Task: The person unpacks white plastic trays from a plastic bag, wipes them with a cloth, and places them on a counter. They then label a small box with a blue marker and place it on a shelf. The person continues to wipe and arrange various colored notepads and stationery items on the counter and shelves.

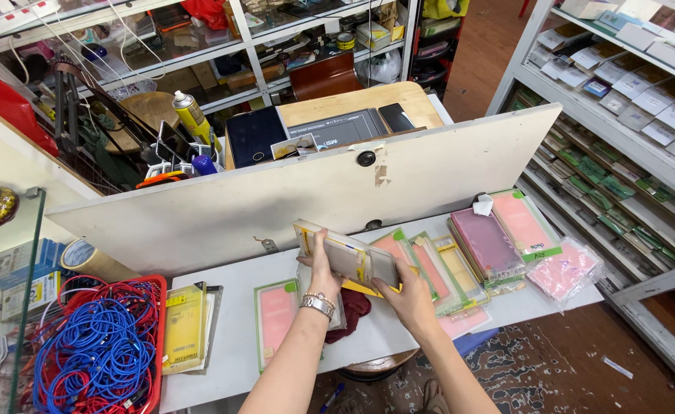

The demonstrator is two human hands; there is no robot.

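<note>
Both of my hands hold a stack of flat phone-case packages (345, 257) above a white counter (238, 360). My left hand (322, 268) grips the stack at its left end, a metal bracelet on the wrist. My right hand (408, 295) supports it from below at the right end. Under my hands lie more packages: a pink one (276, 318) to the left, and a fanned row of pink and yellow ones (437, 268) to the right. A dark red cloth (353, 307) lies beneath my left wrist.
A red basket (157, 337) of blue and red cables sits at the left, with yellow packages (186, 326) beside it. Purple and pink packages (498, 238) and a bagged pink bundle (567, 268) lie at the right. A white board (276, 203) stands behind. Shelves (629, 115) line the right.
</note>
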